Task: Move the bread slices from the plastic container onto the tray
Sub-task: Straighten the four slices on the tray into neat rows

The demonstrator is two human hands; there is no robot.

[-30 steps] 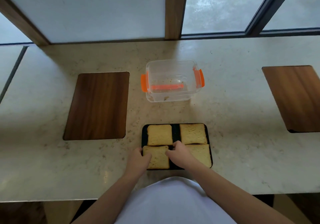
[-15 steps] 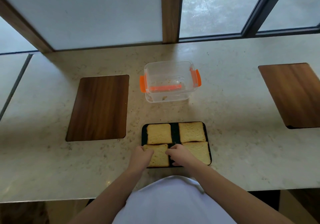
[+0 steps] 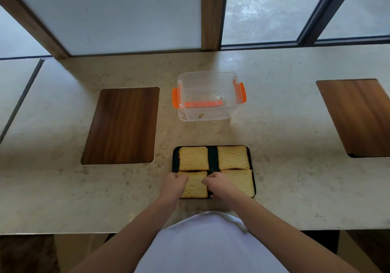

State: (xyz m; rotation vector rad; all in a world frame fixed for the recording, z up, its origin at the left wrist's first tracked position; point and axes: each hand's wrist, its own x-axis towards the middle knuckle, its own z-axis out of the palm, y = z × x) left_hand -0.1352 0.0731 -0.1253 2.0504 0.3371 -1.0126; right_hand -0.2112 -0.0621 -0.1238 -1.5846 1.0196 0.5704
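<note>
head view showed the left hand [image 3: 173, 185] and right hand [image 3: 219, 185] pinching opposite edges of the near-left bread slice [image 3: 195, 185] on the black tray [image 3: 213, 158], three more slices lying just beyond and to the right of them, the plastic container [image 3: 207, 95] farther ahead holding only crumbs.

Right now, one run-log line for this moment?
bread slices: four on tray | plastic container: empty | left hand, right hand: on near-left slice
</note>
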